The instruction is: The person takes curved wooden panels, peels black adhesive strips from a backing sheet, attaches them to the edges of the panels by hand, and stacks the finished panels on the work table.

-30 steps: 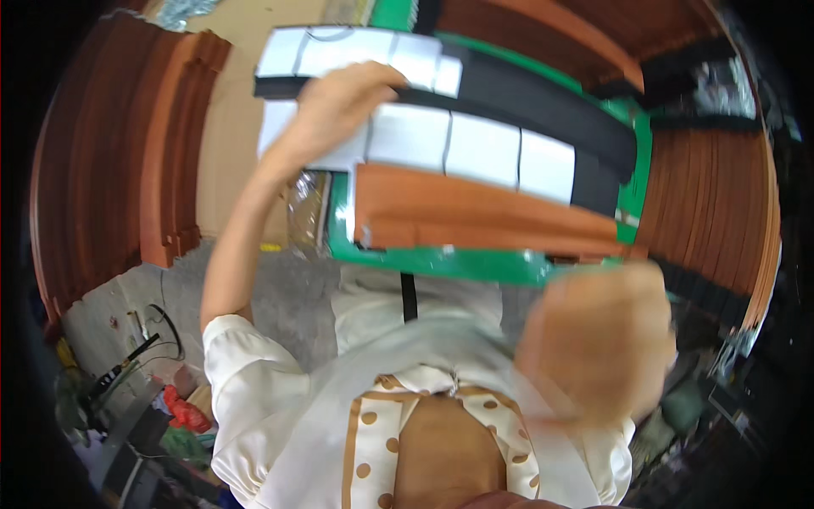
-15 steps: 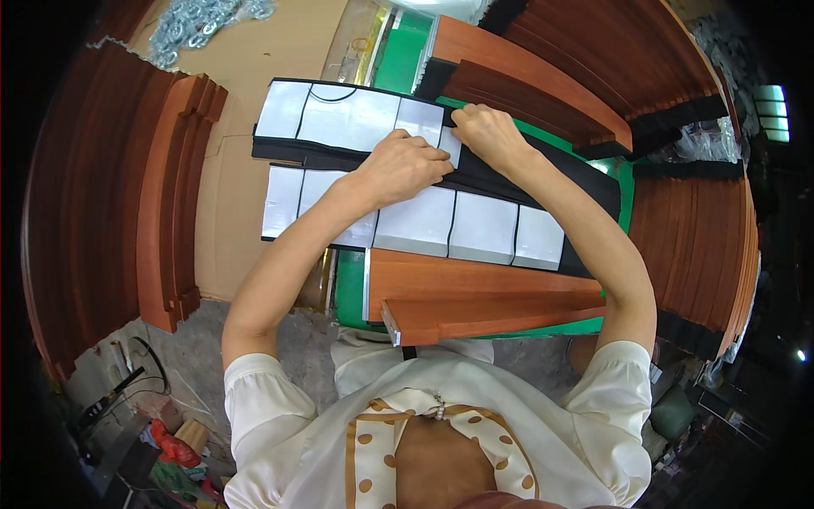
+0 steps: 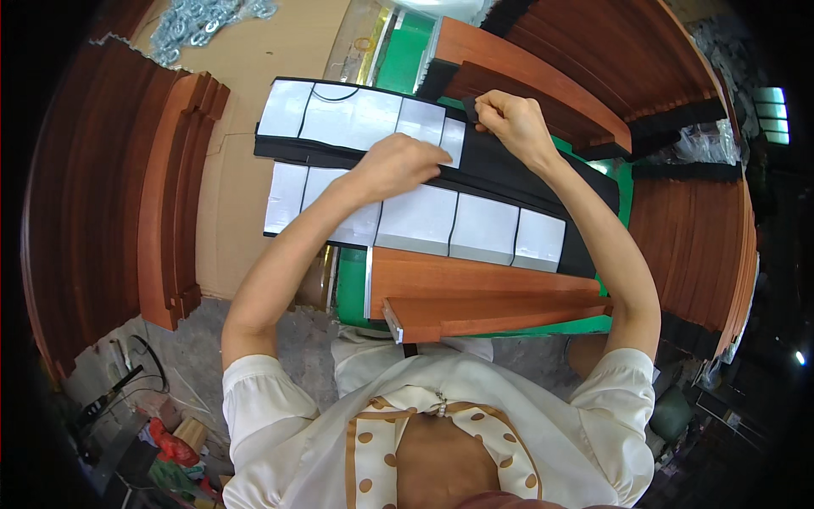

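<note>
Two long black strips lie side by side across the green surface. White rectangular sheets cover much of the far strip (image 3: 365, 110) and the near strip (image 3: 415, 222); bare black material continues at their right ends. My right hand (image 3: 517, 127) is raised over the far strip's far edge, thumb and fingers pinched on a small black piece (image 3: 470, 109). Whether that piece is loose or attached I cannot tell. My left hand (image 3: 398, 167) hovers or rests low over the strips, its slightly blurred fingers stretched toward the last narrow white sheet (image 3: 452, 142), holding nothing visible.
Reddish-brown moulded boards (image 3: 483, 293) lie at the near side of the green surface (image 3: 352, 293), and more stacked boards (image 3: 691, 246) stand right and far. On the left, brown mouldings (image 3: 174, 204) rest by cardboard (image 3: 233, 195). Metal rings (image 3: 199, 25) lie in a heap far left.
My right hand has lifted away to the right and far side from the last white sheet, a small black piece now showing in its pinch. My left hand's fingers have come off that sheet.
</note>
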Demonstrator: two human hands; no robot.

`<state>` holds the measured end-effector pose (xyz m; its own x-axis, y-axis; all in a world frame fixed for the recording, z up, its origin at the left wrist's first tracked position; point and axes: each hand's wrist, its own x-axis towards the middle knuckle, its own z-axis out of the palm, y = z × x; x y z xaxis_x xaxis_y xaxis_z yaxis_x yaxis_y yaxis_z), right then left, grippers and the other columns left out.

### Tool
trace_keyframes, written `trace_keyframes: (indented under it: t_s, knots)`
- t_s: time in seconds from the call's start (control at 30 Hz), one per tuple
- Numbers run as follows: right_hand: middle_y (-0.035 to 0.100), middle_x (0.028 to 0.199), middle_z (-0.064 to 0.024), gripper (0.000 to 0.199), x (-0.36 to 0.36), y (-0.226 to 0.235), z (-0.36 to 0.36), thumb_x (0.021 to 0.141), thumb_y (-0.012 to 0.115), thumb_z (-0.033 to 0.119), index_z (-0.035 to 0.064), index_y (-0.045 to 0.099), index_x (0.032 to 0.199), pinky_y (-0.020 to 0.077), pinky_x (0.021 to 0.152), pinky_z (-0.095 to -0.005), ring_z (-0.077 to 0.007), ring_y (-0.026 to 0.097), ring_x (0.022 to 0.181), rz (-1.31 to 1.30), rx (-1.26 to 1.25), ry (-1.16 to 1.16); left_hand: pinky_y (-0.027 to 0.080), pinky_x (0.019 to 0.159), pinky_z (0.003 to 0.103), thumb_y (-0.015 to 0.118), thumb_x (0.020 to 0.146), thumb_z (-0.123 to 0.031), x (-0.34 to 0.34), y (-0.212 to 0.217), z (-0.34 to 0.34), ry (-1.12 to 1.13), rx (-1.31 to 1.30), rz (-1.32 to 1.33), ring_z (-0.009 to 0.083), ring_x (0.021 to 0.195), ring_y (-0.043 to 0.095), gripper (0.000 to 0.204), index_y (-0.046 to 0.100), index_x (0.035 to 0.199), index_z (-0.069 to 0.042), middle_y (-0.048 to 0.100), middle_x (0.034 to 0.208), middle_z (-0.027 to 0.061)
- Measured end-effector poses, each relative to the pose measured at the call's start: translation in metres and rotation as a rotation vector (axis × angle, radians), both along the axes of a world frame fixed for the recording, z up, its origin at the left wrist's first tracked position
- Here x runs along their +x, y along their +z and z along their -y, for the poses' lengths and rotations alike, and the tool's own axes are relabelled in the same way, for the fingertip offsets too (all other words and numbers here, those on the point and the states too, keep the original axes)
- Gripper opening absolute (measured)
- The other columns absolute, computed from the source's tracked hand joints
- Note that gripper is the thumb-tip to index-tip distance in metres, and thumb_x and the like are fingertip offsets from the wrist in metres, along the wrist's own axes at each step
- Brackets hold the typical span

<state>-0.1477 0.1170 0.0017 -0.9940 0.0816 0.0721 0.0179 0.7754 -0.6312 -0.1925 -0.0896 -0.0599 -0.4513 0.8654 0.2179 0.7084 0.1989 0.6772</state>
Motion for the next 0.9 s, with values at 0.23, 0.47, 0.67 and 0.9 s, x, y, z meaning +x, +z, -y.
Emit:
trace_keyframes:
  t_s: [0.23, 0.47, 0.67, 0.9]
  knots:
    - [0.057, 0.059, -0.0124, 0.008, 0.054, 0.067, 0.038, 0.079, 0.059, 0.005, 0.0021, 0.052, 0.078, 0.046, 0.047, -0.0339, -0.0276, 0.058, 0.052, -0.332, 0.24, 0.166, 0.043, 0.059, 0.022, 0.065, 0.087, -0.024, 0.022, 0.109, 0.015, 0.275, 0.2, 0.443, 0.0069, 0.067, 0.054, 0.026, 0.067, 0.09, 0.002, 0.063, 0.074, 0.0027]
    - [0.062, 0.071, -0.0079, 0.01, 0.112, 0.105, 0.069, 0.076, 0.067, 0.005, 0.0034, 0.06, 0.082, 0.0479, 0.05, -0.0304, -0.0219, 0.062, 0.059, -0.571, 0.212, 0.249, 0.043, 0.061, 0.02, 0.067, 0.085, -0.014, 0.073, 0.156, 0.04, 0.175, 0.268, 0.267, 0.0049, 0.067, 0.052, 0.016, 0.066, 0.09, 0.001, 0.062, 0.077, -0.0012]
    - [0.068, 0.085, -0.0095, 0.025, 0.16, 0.123, 0.094, 0.075, 0.072, 0.004, 0.0015, 0.068, 0.1, 0.0506, 0.062, -0.027, -0.0186, 0.065, 0.072, -0.425, -0.189, 0.208, 0.048, 0.067, 0.024, 0.067, 0.08, -0.004, 0.114, 0.168, 0.07, 0.084, 0.415, 0.052, 0.0123, 0.074, 0.06, 0.016, 0.065, 0.094, 0.003, 0.065, 0.085, 0.007]
    - [0.066, 0.096, -0.0072, 0.024, 0.193, 0.099, 0.117, 0.076, 0.071, -0.001, 0.0019, 0.069, 0.1, 0.0539, 0.074, -0.025, -0.0141, 0.063, 0.084, -0.313, -0.47, 0.115, 0.046, 0.085, 0.03, 0.073, 0.071, -0.006, 0.144, 0.151, 0.106, 0.096, 0.432, 0.147, 0.019, 0.096, 0.06, 0.044, 0.059, 0.113, 0.001, 0.064, 0.104, 0.0094]
